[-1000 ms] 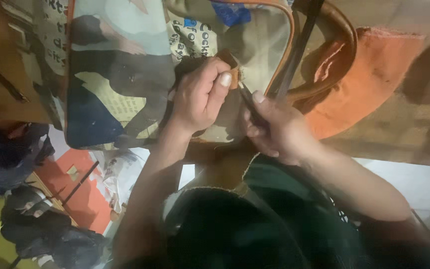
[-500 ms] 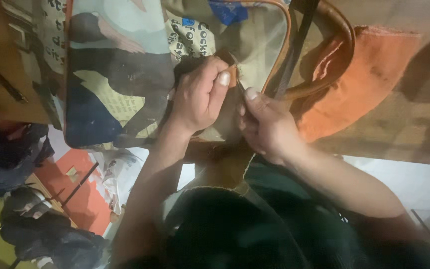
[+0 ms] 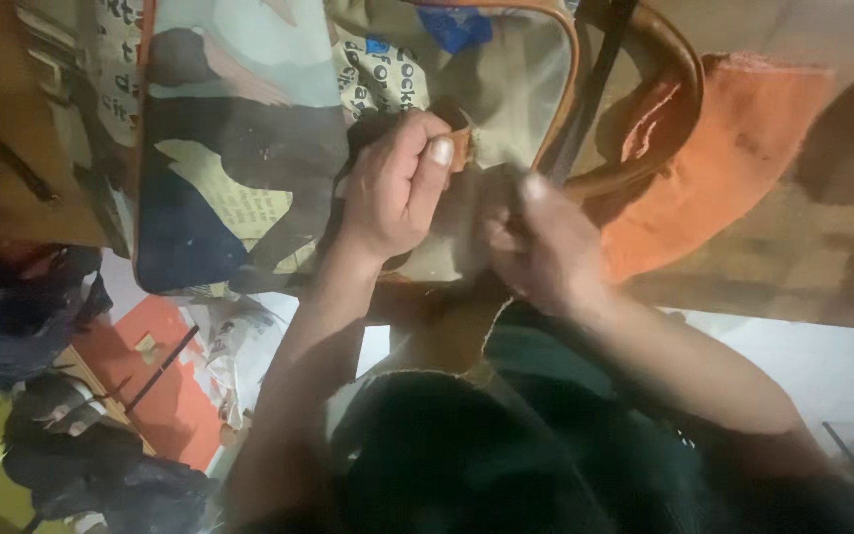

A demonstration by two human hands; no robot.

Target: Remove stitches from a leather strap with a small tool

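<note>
Since the earlier frame, only the right hand has shifted slightly down against the fabric. Across the table lies the printed bag, beside an orange cloth. Left hand pinches the small tan tab; the right's fingers are curled shut, contents unclear. Work on the tab looks unfinished.

Small bag-making or leather-goods workshop, prob. informal. Evidence: patchwork printed bag w/ tan leather trim on brown worktable; orange cloth alongside; floor below cluttered w/ fabric scraps and offcuts, dim lighting.
</note>
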